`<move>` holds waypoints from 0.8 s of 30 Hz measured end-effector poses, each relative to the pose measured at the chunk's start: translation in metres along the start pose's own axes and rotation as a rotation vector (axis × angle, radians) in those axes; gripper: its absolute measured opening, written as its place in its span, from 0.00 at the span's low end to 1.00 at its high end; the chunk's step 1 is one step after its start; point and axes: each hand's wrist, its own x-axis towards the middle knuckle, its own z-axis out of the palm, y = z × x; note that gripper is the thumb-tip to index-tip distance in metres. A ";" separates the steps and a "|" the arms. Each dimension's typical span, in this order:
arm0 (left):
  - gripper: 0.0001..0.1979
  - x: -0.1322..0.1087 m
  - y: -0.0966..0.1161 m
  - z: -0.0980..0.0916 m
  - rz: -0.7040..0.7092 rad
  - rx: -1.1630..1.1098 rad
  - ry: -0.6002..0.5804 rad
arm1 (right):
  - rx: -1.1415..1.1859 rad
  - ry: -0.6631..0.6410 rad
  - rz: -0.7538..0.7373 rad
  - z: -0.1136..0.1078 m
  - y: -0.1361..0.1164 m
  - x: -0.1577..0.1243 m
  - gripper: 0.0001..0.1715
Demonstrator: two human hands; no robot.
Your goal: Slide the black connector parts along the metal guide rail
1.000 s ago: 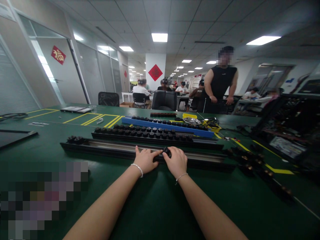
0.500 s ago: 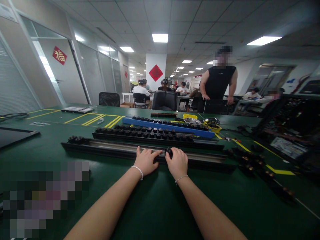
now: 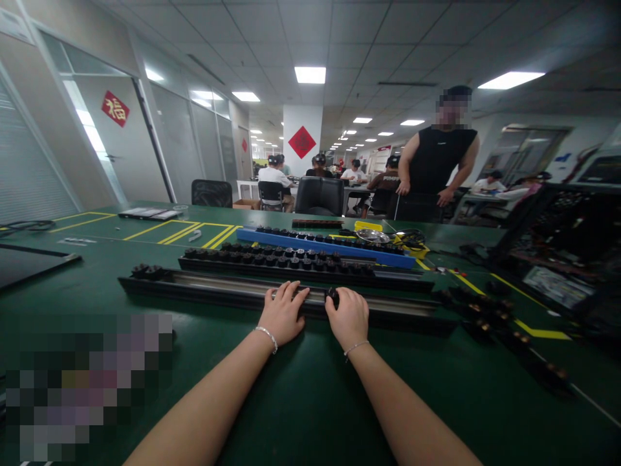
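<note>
Green table (image 3: pixel 310 401), long black trough (image 3: pixel 315 307) lying crosswise, presumably so both hands reach it. Left hand (image 3: pixel 284 316) loosely spread at trough, no grasp I can see, maybe steadying. Right hand (image 3: pixel 349 315): thumb and fingers pinched on small black part (image 3: pixel 332 296) at trough; can't tell if seated.

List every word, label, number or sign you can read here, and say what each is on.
"福": red diamond sign on the glass door.
"PUMP", ending unclear: back of a seated person's brown shirt.
Too blurred to read: red diamond on the pillar.
Too small: mark on the standing person's black top.
None legible: black channel.
</note>
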 end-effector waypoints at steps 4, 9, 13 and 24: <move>0.31 0.000 -0.002 0.003 0.026 0.013 0.024 | -0.006 0.018 0.001 0.001 0.003 0.001 0.16; 0.30 -0.001 -0.003 0.003 0.038 0.032 0.029 | 0.004 0.045 0.004 0.003 0.009 0.001 0.15; 0.29 -0.001 -0.004 0.003 0.044 0.038 0.038 | 0.004 0.046 0.008 0.002 0.014 0.002 0.15; 0.29 -0.001 -0.004 0.004 0.041 0.041 0.037 | 0.011 0.050 0.033 -0.003 0.018 0.004 0.16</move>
